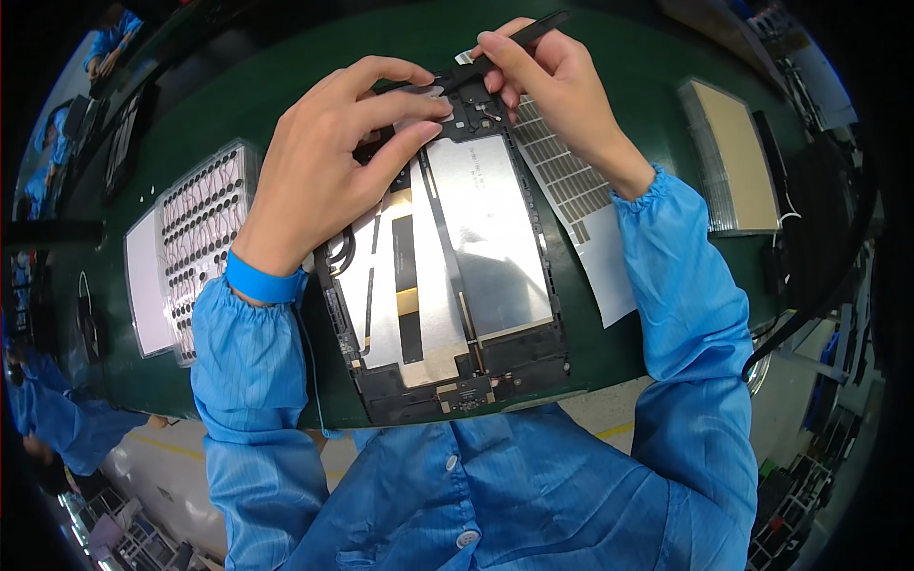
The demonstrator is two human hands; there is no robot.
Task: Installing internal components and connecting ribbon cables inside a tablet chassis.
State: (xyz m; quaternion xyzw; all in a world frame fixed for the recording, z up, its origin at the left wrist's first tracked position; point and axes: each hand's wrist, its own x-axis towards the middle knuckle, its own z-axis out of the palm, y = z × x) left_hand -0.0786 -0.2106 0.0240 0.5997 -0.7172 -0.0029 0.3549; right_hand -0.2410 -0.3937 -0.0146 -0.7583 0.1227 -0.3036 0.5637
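An opened tablet (495, 219) lies in front of me, its silvery inner plates, flat cables and black frame exposed. Across its far left part reaches my left hand (333, 143), fingers bent and apart, their tips touching the tablet beside a small greyish piece (433, 92). The left hand covers part of the tablet's upper left edge. My right hand (552, 81) is closed around black tweezers (539, 29). Their narrow end points down-left at the tablet's far black section, close to my left fingertips. The exact contact of the tip is too small to make out.
Under the right forearm lies a sheet of grey rectangular stickers (562, 176). To the left, a clear tray (205, 219) holds rows of small round black parts with wires, beside a white sheet (150, 285). Stacked trays (728, 157) stand right. A cord (314, 381) hangs from my blue wristband (262, 278).
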